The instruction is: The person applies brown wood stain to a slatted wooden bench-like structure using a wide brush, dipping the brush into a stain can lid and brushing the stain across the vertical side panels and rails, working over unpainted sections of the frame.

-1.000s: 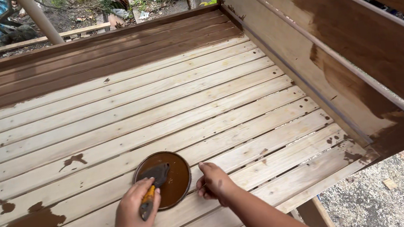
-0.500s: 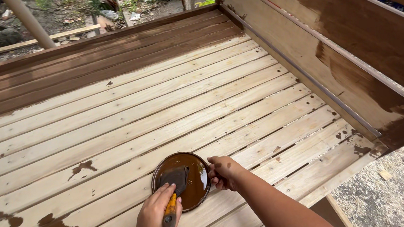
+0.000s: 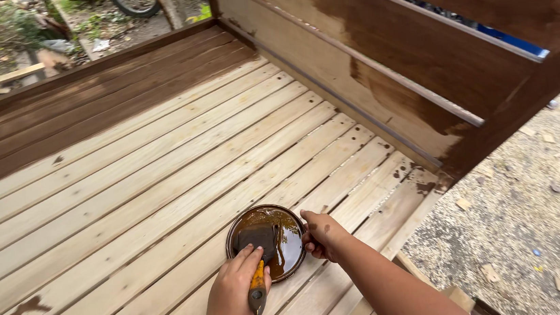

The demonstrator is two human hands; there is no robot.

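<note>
Left hand (image 3: 234,304): grip wrapped tight round the yellow handle of a paintbrush (image 3: 259,266). Handle smooth, dark-tipped at its near end; bristles a flat dark block, wet. Brush long axis runs nearly straight away from the person, tilted a touch right, bristles pointing away and dipped into the stain tin (image 3: 265,242).

Right hand (image 3: 322,234): fingers curled, pinching the tin's right rim.

Tin: round, shallow, metal rim, filled with glossy brown liquid that catches light. It sits on the slatted wooden deck (image 3: 126,193), on a pale slat.

Deck left of and beyond the tin: raw pale planks, visible grain, narrow gaps between; far slats stained dark brown. Brown drips left of the tin (image 3: 24,311).

Right of the tin: upright board panel (image 3: 413,49), part stained dark, part bare. Beyond it, gravel ground (image 3: 539,221), coarse, with wood chips.
</note>
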